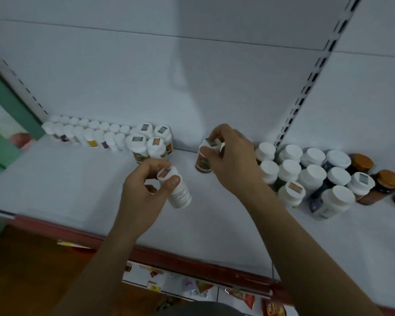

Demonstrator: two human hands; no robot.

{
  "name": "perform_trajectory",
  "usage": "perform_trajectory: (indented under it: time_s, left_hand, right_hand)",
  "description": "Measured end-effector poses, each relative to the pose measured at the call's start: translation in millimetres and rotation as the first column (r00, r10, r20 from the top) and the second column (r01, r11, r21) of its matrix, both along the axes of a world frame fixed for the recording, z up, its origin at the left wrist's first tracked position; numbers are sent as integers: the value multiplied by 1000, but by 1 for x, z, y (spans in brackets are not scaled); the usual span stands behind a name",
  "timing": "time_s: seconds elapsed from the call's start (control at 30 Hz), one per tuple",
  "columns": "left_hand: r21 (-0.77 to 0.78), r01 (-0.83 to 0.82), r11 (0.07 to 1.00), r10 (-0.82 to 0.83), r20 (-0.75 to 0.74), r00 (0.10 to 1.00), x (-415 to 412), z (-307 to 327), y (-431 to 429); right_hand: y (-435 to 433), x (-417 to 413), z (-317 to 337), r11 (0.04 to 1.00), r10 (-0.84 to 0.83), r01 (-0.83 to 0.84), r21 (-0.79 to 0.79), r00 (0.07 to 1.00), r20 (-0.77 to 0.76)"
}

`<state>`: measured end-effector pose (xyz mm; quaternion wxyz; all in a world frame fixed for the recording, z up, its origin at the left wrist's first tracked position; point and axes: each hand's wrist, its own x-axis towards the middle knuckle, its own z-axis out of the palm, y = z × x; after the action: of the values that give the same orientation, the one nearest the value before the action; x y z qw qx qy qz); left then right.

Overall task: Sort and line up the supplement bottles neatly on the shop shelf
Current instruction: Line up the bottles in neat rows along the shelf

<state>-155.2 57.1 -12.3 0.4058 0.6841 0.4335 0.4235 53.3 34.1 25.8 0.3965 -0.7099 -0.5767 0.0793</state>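
My left hand (146, 185) grips a white supplement bottle (179, 195) by its cap end, tilted over the middle of the white shelf (78, 183). My right hand (232, 156) holds the cap of a second bottle (202, 161) with a dark pictured label, standing upright near the back wall. Several matching white-capped bottles (149, 144) with stickers on their lids stand in a tight block just left of my hands. Two neat rows of small white bottles (87, 133) run along the back left.
A crowded group of larger white-capped bottles (310, 176) fills the right side, with brown jars with orange lids (383, 185) at its far end. A slotted upright (306, 87) rises behind them. The shelf's red front edge (192, 263) runs below, with boxed goods underneath.
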Motion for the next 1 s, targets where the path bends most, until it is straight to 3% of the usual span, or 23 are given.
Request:
perform_trajectory:
  time_s: [0.2,0.43,0.57,0.7,0.83,0.93,1.0]
  left_hand:
    - [-28,26,999,-25,35,999,-39,-3,29]
    - [-39,60,997,-61,-15,998,-74,-19,61]
    - [-63,98,993,-98,-4,995,-84,-19,77]
    - [-116,163,980,-152,97,984,-85,-11,91]
    - [-129,204,971,-183,157,971,-73,-3,90]
    - [-94,247,964,-233,138,963,-61,0,86]
    - [-127,289,949,-260,202,944,-60,-1,88]
  right_hand:
    - [90,-36,-19,993,-12,22,-118,997,82]
    - [109,-57,-36,984,-117,140,-111,974,195]
    - [105,-59,-40,985,-151,158,-75,984,97]
    - [59,-72,-28,996,-53,48,80,997,59]
    - [17,-104,-30,979,155,-169,-116,981,-120]
    - [18,-114,-45,981,174,-186,-59,969,-173]
    - [15,-110,-52,983,171,-182,-36,965,-196]
